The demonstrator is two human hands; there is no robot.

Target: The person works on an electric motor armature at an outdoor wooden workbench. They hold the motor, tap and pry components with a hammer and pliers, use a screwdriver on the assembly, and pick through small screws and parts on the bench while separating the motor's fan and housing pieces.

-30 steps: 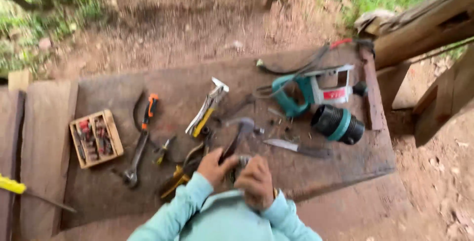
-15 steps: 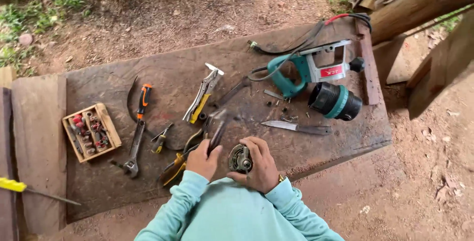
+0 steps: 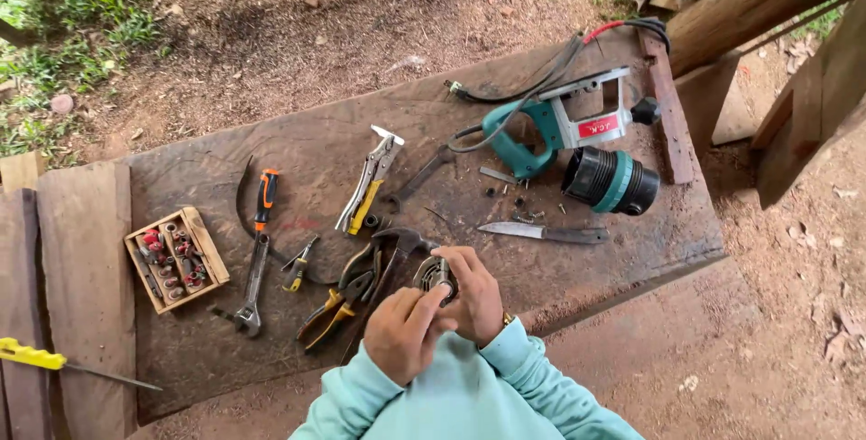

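Held item: a small round metal part (image 3: 435, 276), dark with a toothed or ribbed face, is sitting between both hands just above the near edge of the wooden workbench (image 3: 180, 377). The left hand (image 3: 403, 332) is closing around it from below, fingers curled against its lower side. The right hand (image 3: 471, 291) is gripping it from the right, fingertips pressing over its top. Both sleeves are light turquoise.

On the bench, left to right:
- A small wooden box (image 3: 176, 260) of red and grey bits is lying near the left edge.
- An adjustable wrench (image 3: 250, 288) with an orange and black handle is lying just right of the box.
- Yellow-handled pliers (image 3: 336, 307) are resting just left of the left hand.
- A hammer (image 3: 397, 251) is lying partly under the hands.
- Locking pliers (image 3: 370, 178) are lying farther back, angled.
- A knife (image 3: 543, 233) is lying flat to the right of the hands.
- A teal power tool body (image 3: 550, 129), with black cable, and a separated black and teal housing (image 3: 612, 181) are sitting at the far right, loose screws between them and the knife.

Off the bench: a yellow-handled tool (image 3: 36, 355) is lying on planks at far left.
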